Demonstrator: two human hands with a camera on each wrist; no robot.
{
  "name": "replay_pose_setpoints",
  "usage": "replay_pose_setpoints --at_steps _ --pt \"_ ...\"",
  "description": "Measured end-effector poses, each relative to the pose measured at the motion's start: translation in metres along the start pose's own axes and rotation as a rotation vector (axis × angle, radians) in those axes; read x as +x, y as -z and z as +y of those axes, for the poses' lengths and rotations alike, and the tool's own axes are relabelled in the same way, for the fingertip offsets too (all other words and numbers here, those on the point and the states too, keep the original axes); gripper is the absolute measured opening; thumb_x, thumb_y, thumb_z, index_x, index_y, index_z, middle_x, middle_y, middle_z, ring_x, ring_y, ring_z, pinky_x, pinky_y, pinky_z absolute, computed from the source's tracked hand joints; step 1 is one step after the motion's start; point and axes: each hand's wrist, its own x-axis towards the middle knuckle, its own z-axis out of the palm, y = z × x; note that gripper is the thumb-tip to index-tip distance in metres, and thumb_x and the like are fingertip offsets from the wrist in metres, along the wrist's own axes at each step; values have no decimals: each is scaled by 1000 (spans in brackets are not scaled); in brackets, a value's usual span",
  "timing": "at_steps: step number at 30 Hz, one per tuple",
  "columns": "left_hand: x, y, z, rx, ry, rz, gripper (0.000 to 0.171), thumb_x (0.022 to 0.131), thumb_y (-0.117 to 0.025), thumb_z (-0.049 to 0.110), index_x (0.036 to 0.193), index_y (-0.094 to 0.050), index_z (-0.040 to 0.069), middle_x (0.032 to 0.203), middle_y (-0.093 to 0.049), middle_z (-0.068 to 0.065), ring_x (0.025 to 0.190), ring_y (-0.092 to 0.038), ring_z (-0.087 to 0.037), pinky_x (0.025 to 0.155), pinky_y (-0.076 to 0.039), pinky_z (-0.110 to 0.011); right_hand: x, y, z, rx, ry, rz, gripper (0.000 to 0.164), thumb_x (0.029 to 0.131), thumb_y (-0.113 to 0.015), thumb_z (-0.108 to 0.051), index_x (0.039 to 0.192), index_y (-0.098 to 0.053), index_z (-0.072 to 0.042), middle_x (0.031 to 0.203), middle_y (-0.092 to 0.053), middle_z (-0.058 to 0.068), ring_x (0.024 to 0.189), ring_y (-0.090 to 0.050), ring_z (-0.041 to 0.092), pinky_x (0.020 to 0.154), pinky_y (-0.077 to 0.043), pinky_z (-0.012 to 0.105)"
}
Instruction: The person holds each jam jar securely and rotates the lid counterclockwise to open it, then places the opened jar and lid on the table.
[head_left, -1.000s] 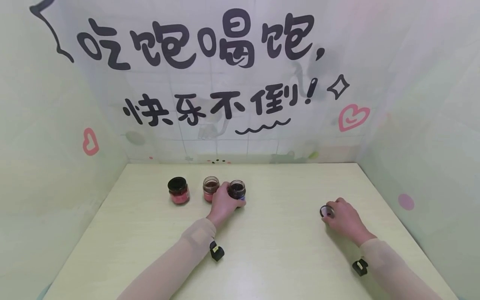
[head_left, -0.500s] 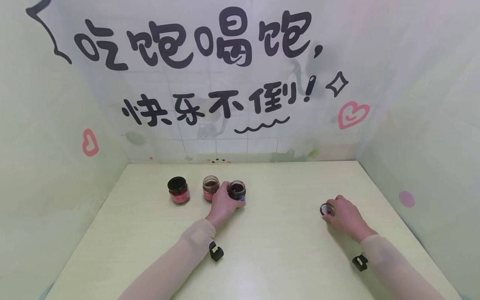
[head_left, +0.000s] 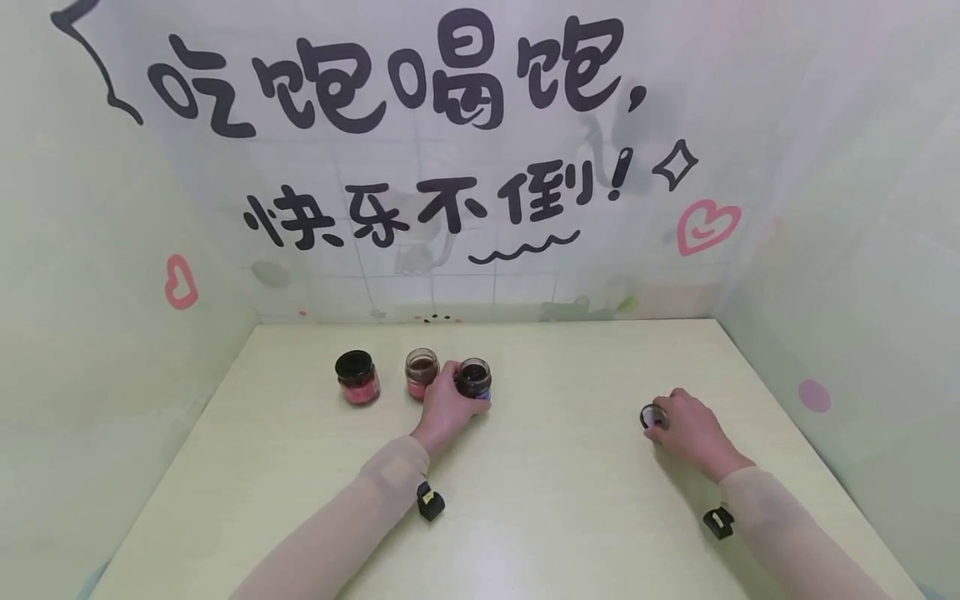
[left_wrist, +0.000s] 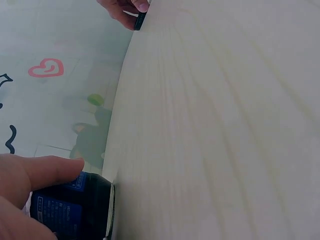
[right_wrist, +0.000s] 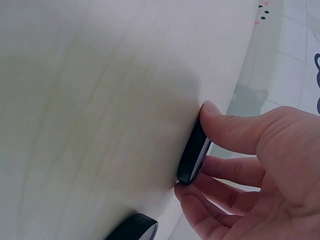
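Observation:
My left hand [head_left: 448,407] grips a lidless glass jar [head_left: 474,375] with dark contents and a blue label, upright on the table. The left wrist view shows that blue-labelled jar [left_wrist: 65,207] with a finger over its side. Far to the right, my right hand [head_left: 693,433] pinches a dark lid [right_wrist: 192,155] by its rim, thumb on one side and fingers on the other. The lid's pale underside faces up, at the table surface. A second dark lid [right_wrist: 134,227] lies close by in the right wrist view; the hand seems to hide it from the head view.
Left of the held jar stands another lidless jar [head_left: 422,367] with a pink label, partly behind my left hand. Farther left is a pink-labelled jar [head_left: 357,379] with its black lid on. Printed walls [head_left: 495,292] bound the pale wooden table [head_left: 555,500] at back and sides.

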Motion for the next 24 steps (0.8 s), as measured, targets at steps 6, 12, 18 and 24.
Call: replay_pose_setpoints --at_steps 6,12,18,24 --pt "0 0 0 7 -15 5 65 65 -92 9 120 -58 8 120 -67 -13 115 -61 -31 103 -44 -47 0 1 1 -8 -5 -8 42 82 -82 -18 109 -66 10 92 -59 18 78 -60 30 72 -52 51" --pt "-1 1 1 -10 -23 -5 76 65 -94 14 130 -56 9 125 -66 -12 118 -60 -30 104 -43 -45 -3 3 -1 10 -5 4 50 82 -81 -19 119 -64 10 98 -62 22 83 -62 34 75 -52 54" --pt "0 5 5 -20 -22 -19 87 68 -94 30 141 -52 12 130 -64 -11 121 -59 -28 103 -44 -43 -6 6 -8 36 -11 53 51 87 -76 -24 127 -62 5 107 -61 25 88 -63 40 77 -51 59" --pt "-3 9 7 -37 -27 -27 89 69 -93 37 144 -50 13 134 -62 -11 122 -58 -27 103 -44 -44 -7 5 -15 42 -17 114 45 92 -69 -24 128 -63 2 116 -60 28 96 -62 45 79 -51 61"
